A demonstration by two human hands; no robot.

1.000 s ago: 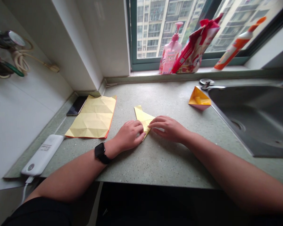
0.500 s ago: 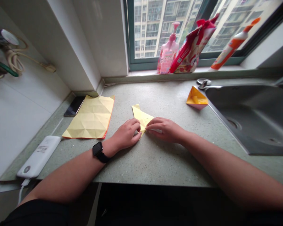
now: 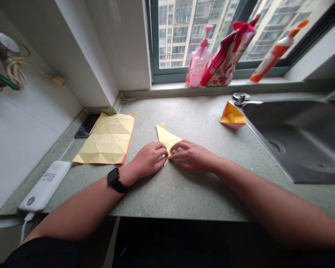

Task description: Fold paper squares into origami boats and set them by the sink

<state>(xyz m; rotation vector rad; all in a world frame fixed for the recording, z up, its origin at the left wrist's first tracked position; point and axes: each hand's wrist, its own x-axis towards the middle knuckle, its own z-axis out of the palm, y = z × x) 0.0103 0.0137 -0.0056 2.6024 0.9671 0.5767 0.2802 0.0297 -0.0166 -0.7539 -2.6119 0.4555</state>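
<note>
A small piece of folded yellow paper (image 3: 168, 137) lies on the counter between my hands, one pointed flap reaching up and left. My left hand (image 3: 151, 158) grips its lower left edge with curled fingers. From the other side, my right hand (image 3: 192, 155) pinches the lower part of the paper, thumb and fingertips near those of my left hand. The fingers hide part of its lower folds. To the left rest creased yellow sheets (image 3: 107, 139) with an orange edge. An orange folded paper piece (image 3: 233, 116) stands near the sink.
On the left are a white power bank (image 3: 46, 185) with a cable and a dark phone (image 3: 87, 125). A steel sink (image 3: 284, 178) fills the right. Along the windowsill stand a pink pump bottle (image 3: 198, 67), a red bag (image 3: 229, 56) and an orange-white bottle (image 3: 276, 56).
My right hand has slid slightly left and down along the paper, closer to my left fingertips. The lower part of the paper looks narrower now.
</note>
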